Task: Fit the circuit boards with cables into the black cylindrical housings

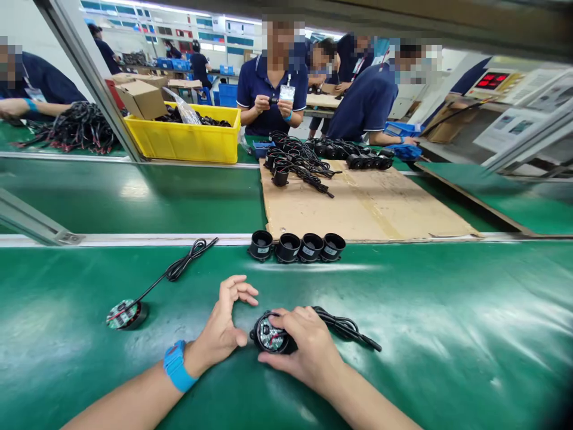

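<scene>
My right hand [307,343] grips a round black housing [256,334] with a green circuit board [271,338] showing in its top. A bundled black cable [347,327] runs out to the right behind that hand. Just left of the housing, my left hand [226,319] is raised with fingers apart and nothing in it; a blue band [178,365] circles its wrist. Farther left on the green mat lies another round unit [126,315], its circuit board facing up and its coiled black cable [181,266] stretching away to the upper right.
Several black cups [287,247] stand in a row at the mat's far edge. Beyond is a cardboard sheet [358,200] bearing several cabled black units [295,158]. A yellow bin [188,136] stands at back left. A metal post [96,77] rises at left. Co-workers [273,89] work across the bench.
</scene>
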### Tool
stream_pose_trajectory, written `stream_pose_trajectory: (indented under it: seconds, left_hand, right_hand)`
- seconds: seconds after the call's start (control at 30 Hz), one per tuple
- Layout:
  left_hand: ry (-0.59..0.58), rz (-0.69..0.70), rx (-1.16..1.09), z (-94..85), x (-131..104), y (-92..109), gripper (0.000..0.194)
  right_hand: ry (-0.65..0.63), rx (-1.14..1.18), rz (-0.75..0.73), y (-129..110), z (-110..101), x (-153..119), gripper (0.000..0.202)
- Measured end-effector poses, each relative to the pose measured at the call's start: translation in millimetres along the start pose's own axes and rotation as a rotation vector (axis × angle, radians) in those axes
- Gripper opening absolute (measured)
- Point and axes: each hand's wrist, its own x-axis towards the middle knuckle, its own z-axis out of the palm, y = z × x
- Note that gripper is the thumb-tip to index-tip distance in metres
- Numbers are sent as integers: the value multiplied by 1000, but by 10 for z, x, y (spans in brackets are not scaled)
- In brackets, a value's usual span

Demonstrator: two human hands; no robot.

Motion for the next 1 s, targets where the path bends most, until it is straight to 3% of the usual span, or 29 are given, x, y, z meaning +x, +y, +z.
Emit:
stream_pose_trajectory:
  seconds: [0.17,0.3,0.4,0.5,0.6,0.73,0.87,1.0]
  left_hand:
    - [-12,50,98,-2,-5,-27,110]
    - [6,107,355,83,-96,19,107]
    - [61,151,556,199,-176,106,103]
    - [99,170,658,279,-180,205,94]
    - [82,115,730,291,-126,283,83]
    - [57,33,764,215,-80,290,80]
    - [-93,-26,654,12,39,387,91]
    - [-296,-33,591,-182,491,887,93]
  right_hand:
    - [71,15,12,32,85,-88,55]
    - [-156,-39,43,27,134,-56,49]
    - [-246,-29,47,83,-82,-2,73]
    - [-303,-51,132,286,-486,-48,92]
    - [-389,-161,301,568,-818,-175,73]
    - [-481,-193,411,760,-971,-287,25]
    - [-315,-81,379,714,-1052,-222,17]
    - [-184,-3,313,780,-1301,28,15]
